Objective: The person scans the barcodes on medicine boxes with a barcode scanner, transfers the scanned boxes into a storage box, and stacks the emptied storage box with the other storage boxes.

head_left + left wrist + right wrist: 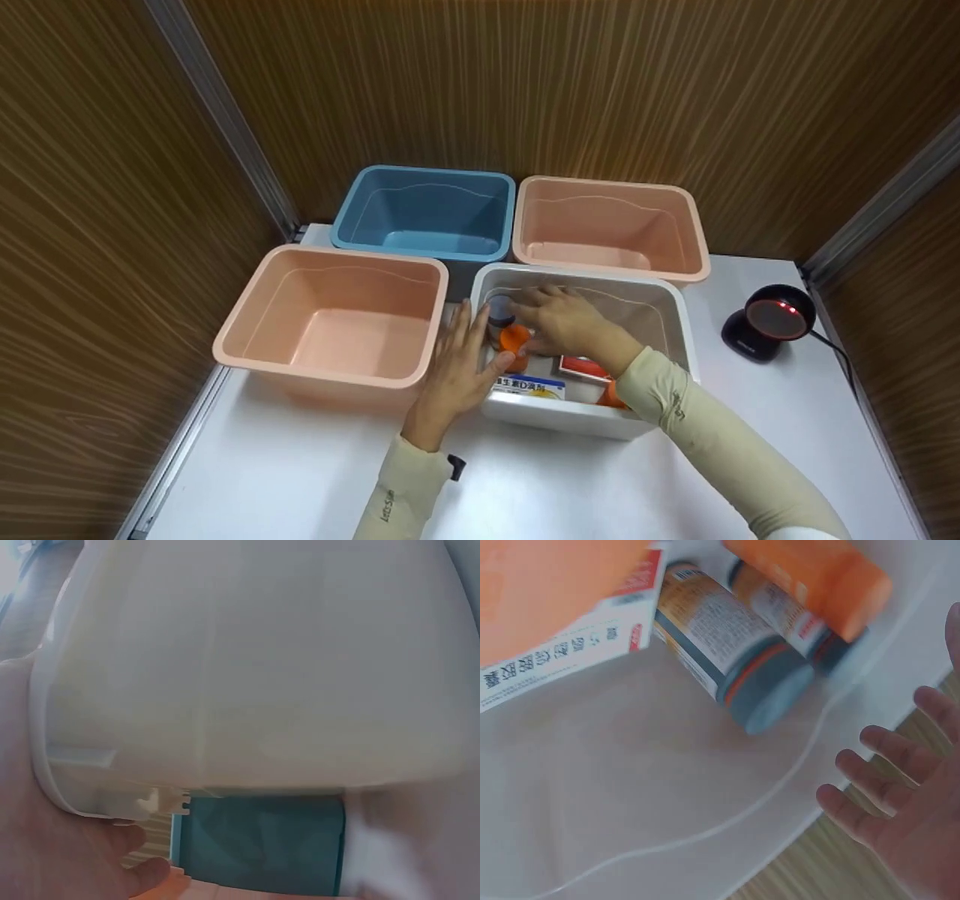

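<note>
Hands at white bin, blue bin, peach bins close around, black device

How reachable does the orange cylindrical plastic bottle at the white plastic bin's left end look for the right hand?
Probably yes: in the head view, the right hand is over the open-topped white plastic bin, close beside the orange bottle; nothing visible seems to block the way.

Left sleeve pale khaki, snug, small dark lettering; stubby black piece showing at its side. Right sleeve matching khaki, dark marking, white cloth at upper end.
</note>
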`<state>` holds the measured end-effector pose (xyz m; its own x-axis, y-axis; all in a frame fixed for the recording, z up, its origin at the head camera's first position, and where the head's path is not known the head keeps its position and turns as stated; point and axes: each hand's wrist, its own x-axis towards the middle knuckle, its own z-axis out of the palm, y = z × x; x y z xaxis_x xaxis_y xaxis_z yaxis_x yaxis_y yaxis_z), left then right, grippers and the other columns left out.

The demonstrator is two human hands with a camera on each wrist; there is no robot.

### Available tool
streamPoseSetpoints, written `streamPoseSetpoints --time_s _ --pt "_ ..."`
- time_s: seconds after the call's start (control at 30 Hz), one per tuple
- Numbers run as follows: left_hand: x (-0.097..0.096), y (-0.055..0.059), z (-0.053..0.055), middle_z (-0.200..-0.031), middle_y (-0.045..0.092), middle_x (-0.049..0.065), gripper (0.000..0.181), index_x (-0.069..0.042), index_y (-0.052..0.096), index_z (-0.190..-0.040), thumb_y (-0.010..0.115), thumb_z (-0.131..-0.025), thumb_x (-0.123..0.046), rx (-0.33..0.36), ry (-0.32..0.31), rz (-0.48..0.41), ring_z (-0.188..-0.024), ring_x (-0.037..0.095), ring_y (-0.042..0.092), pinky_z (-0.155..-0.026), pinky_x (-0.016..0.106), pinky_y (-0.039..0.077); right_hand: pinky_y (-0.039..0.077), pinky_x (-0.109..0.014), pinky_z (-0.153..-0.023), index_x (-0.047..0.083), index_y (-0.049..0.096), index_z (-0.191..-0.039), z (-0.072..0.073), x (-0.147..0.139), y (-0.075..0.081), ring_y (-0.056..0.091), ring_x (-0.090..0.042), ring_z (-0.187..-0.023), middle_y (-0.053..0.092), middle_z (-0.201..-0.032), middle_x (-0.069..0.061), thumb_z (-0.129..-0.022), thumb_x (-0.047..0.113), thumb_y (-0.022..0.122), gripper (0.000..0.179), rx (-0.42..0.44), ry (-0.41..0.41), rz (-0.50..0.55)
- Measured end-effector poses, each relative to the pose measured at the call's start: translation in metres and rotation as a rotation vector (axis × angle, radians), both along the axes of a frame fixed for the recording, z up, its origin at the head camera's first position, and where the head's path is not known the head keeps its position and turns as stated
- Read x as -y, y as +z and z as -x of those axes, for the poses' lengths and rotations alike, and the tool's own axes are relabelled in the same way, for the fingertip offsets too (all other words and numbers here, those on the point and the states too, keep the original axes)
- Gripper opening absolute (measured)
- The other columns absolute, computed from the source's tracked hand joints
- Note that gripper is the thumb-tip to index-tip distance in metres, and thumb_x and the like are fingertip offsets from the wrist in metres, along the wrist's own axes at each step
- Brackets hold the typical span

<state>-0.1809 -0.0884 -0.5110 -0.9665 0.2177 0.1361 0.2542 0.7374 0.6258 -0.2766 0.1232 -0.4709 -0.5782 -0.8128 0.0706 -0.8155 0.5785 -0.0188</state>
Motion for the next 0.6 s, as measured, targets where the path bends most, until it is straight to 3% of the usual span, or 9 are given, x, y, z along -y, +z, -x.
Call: streamPoseSetpoints --time_s 0.17,0.3,0.4,0.6 --pt "-0.001 -0.003 0.0 -0.167 0.008 0.019 0.076 -0.015 0.021 -0.163 0.051 -0.102 -0.05 -0.031 0.002 -0.022 -0.151 0.042 0.008 -0.116 0.064 0.011 0.033 -0.061 -0.11 0.021 0.057 -0.146 -0.002 0.008 -0.01 0.05 -0.039 -0.132 0.055 -0.145 -0.016 -0.085 0.054 0.076 0.072 -0.018 0.017 -0.086" --pt "-0.001 -0.004 -0.001 -0.168 0.007 0.018 0.078 -0.017 0.02 -0.163 0.05 -0.101 -0.053 -0.021 0.01 -0.037 -0.151 0.043 0.007 -0.116 0.064 0.009 0.036 -0.061 -0.107 0.027 0.056 -0.147 -0.004 0.013 -0.015 0.056 -0.036 -0.122 0.063 -0.135 -0.013 -0.086 0.057 0.073 0.07 0.01 0.024 -0.124" --pt "0.0 -0.003 -0.001 -0.168 0.006 0.016 0.08 -0.017 0.019 -0.163 0.046 -0.1 -0.059 -0.008 0.015 -0.046 -0.152 0.041 0.005 -0.117 0.063 0.007 0.04 -0.059 -0.103 0.031 0.053 -0.148 -0.004 0.017 -0.018 0.059 -0.034 -0.112 0.067 -0.125 -0.012 -0.088 0.06 0.069 0.069 0.014 0.039 -0.152" --pt "0.0 -0.004 -0.001 -0.168 0.007 0.017 0.082 -0.015 0.02 -0.163 0.043 -0.1 -0.062 -0.027 0.011 -0.061 -0.152 0.04 0.005 -0.117 0.063 0.009 0.046 -0.051 -0.088 0.03 0.059 -0.145 -0.003 0.02 -0.025 0.061 -0.031 -0.1 0.071 -0.115 -0.011 -0.09 0.06 0.066 0.063 -0.064 0.094 -0.173"
